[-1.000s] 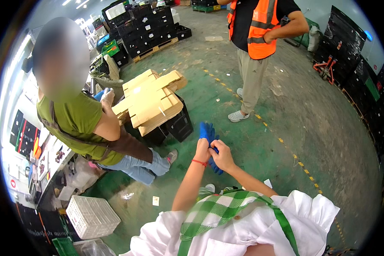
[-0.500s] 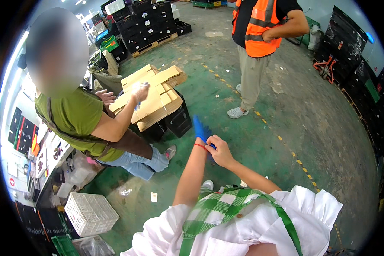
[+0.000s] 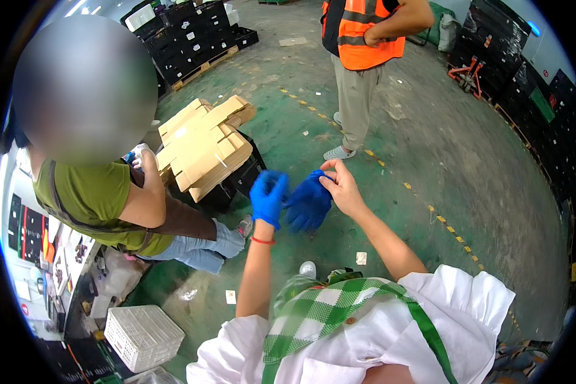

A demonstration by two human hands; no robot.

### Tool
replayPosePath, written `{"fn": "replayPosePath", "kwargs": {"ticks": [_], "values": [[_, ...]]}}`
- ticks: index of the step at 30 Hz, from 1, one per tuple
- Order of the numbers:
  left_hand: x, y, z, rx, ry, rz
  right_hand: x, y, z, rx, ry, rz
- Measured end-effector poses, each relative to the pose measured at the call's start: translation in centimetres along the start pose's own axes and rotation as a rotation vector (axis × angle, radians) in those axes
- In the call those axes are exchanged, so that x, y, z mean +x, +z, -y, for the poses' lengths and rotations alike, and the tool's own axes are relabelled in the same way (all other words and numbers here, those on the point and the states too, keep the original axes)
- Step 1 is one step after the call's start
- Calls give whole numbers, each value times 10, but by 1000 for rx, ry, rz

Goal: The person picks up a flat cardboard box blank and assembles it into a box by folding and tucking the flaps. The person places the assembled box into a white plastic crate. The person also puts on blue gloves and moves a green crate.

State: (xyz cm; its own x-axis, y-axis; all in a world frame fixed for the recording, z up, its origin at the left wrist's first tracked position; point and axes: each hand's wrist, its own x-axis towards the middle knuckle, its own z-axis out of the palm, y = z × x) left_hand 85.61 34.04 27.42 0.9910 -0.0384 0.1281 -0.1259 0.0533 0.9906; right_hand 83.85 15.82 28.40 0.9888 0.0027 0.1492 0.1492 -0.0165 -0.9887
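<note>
My left hand (image 3: 269, 200) wears a blue glove, and a red band circles the wrist below its cuff. Its fingers are curved and apart, with nothing visible in them. Just to the right hangs a second blue glove (image 3: 309, 203), loose and wrinkled. My bare right hand (image 3: 343, 189) pinches that glove by its upper edge between thumb and fingers. Both hands are in front of me above the green floor, close to each other.
To the left, a co-worker in a green shirt and brown apron (image 3: 189, 221) stands by stacked flat cardboard boxes (image 3: 205, 150) on black crates (image 3: 248, 169). Ahead is a person in an orange vest (image 3: 358, 38). A white crate (image 3: 144, 336) sits lower left; a pallet jack (image 3: 468, 78) stands far right.
My hands have moved apart; the right left the left wrist and now holds a loose blue glove. The co-worker's hands drew back from the cardboard. My view has shifted slightly.
</note>
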Motion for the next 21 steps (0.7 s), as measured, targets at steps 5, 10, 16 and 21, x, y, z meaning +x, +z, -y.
{"fn": "replayPosePath", "kwargs": {"ticks": [5, 10, 16, 21], "values": [[-42, 51, -9, -36, -107, 27, -18, 15, 30, -254, 12, 161], [-43, 56, 20, 21, -85, -88, -37, 20, 9, -169, -7, 165], [-51, 54, 42, 412, 92, -143, -45, 22, -32, -147, -13, 70], [-60, 45, 29, 656, 179, 204, -36, -1, -31, -700, 260, 590]]}}
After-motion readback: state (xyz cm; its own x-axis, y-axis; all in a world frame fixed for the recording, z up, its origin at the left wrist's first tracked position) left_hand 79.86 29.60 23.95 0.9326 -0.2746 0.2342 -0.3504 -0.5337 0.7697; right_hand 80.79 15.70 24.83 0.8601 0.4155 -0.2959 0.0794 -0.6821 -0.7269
